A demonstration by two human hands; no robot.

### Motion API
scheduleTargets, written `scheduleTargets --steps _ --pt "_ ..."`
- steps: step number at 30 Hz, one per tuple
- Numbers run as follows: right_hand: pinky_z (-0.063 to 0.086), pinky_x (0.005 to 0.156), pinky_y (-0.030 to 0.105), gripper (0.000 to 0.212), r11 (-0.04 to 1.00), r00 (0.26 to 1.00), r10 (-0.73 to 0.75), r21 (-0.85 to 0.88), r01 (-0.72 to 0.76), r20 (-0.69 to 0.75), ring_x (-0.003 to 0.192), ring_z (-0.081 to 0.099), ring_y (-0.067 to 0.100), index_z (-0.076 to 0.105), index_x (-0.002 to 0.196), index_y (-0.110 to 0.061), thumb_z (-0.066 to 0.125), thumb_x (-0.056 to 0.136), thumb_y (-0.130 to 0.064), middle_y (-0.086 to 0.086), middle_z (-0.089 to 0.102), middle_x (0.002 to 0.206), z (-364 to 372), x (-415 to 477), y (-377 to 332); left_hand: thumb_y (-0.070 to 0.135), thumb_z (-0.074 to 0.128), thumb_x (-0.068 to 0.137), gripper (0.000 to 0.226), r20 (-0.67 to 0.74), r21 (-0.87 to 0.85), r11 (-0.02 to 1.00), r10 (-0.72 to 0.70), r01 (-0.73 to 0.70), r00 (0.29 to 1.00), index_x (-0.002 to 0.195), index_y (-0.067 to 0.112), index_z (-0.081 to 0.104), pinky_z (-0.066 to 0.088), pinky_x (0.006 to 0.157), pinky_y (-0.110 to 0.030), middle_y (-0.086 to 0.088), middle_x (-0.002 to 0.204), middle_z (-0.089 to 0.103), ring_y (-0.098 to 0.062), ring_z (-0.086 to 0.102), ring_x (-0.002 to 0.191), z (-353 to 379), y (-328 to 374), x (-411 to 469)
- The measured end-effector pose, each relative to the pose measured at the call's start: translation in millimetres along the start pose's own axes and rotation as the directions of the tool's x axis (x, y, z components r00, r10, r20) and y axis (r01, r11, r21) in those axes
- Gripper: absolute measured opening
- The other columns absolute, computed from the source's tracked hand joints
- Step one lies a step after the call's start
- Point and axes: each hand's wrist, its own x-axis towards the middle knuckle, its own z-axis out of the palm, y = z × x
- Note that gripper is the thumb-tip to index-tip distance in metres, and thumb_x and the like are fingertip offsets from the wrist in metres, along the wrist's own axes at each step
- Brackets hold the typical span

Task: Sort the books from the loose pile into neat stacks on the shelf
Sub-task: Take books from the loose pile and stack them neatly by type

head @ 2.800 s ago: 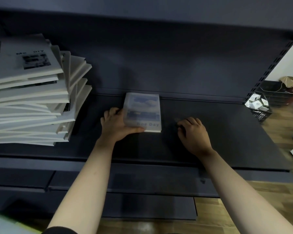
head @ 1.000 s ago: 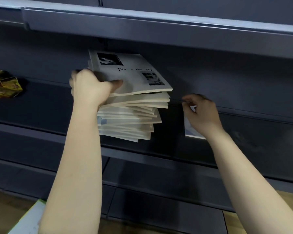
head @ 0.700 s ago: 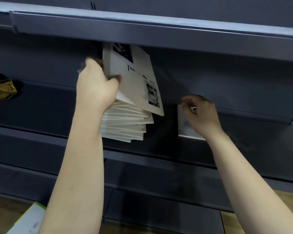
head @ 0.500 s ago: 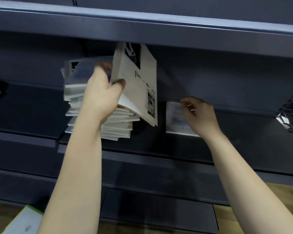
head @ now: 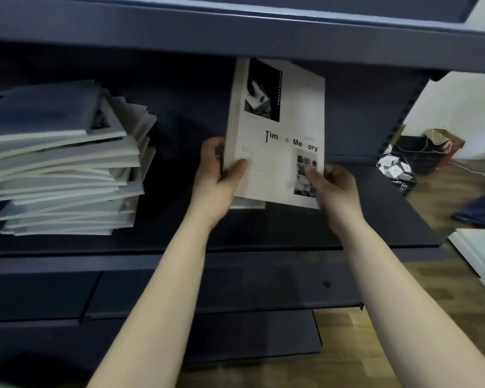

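A white book titled "Time & Memory" [head: 277,152] is held nearly upright over the middle of the dark shelf [head: 375,219]. My left hand [head: 217,175] grips its lower left edge, thumb on the cover. My right hand [head: 332,186] pinches its lower right corner. Behind its bottom edge a smaller pale book [head: 248,203] peeks out, standing on the shelf. The loose pile of white books [head: 65,169] sits askew at the shelf's left.
The upper shelf's front rail [head: 235,32] hangs just above the held book's top. To the right, past the shelf's end, a black crate [head: 398,169] with small boxes stands on the wooden floor. Lower dark shelves run beneath my arms.
My left hand lifted the top book off the pile and carried it right, in front of the smaller book. My right hand left the smaller book and took the white book's corner.
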Motion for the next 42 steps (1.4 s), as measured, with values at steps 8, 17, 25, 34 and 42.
scheduleTargets --steps 8,17,25,34,42 --pt "0.047 0.063 0.033 0.017 0.999 0.976 0.014 -0.025 -0.02 -0.218 0.072 0.062 0.022 0.052 0.08 -0.018 0.062 0.082 -0.004 0.008 0.065 0.083 -65 9 32 0.045 0.059 0.087 0.035 0.142 0.476 0.879 -0.038 -0.034 0.989 0.112 0.025 0.047 0.054 0.077 -0.036 0.01 0.102 0.058 -0.007 0.059 0.088 57 -36 -3" --pt "0.057 0.067 0.049 0.01 0.914 0.973 0.036 -0.386 -0.124 -0.228 0.073 0.068 0.029 0.059 0.081 -0.023 0.066 0.074 -0.025 0.003 0.07 0.078 -118 20 67 0.035 0.046 0.095 0.026 0.148 0.89 0.423 0.085 -0.17 0.985 0.103 0.014 0.059 0.042 0.082 -0.041 -0.008 0.111 0.057 -0.03 0.054 0.101 42 -105 6" --pt "0.03 0.061 0.033 0.025 0.753 0.977 -0.026 -0.647 -0.121 -0.213 0.091 0.059 0.039 0.051 0.093 -0.004 0.067 0.083 -0.02 0.011 0.059 0.085 -105 18 92 0.021 0.058 0.089 0.017 0.118 0.87 0.461 0.143 -0.172 0.983 0.103 0.012 0.059 0.041 0.084 -0.044 -0.01 0.11 0.057 -0.033 0.052 0.104 39 -114 -6" --pt "0.041 0.089 0.042 0.047 0.47 0.999 0.047 -0.883 -0.01 0.013 0.111 0.044 0.039 0.064 0.112 -0.027 0.055 0.078 -0.058 0.009 0.056 0.119 -96 3 89 0.026 0.057 0.089 0.019 0.094 0.897 0.424 0.101 -0.128 0.991 0.103 0.013 0.058 0.036 0.088 -0.043 -0.009 0.112 0.058 -0.031 0.05 0.107 41 -116 -8" --pt "0.036 0.092 0.041 0.082 0.417 0.979 0.135 -0.905 0.085 0.154 0.111 0.035 0.032 0.055 0.098 -0.024 0.05 0.051 -0.09 0.002 0.048 0.119 -91 7 88 0.028 0.058 0.088 0.021 0.066 0.903 0.418 0.1 -0.102 0.993 0.103 0.014 0.058 0.036 0.089 -0.044 -0.009 0.112 0.057 -0.031 0.05 0.107 39 -118 -8"
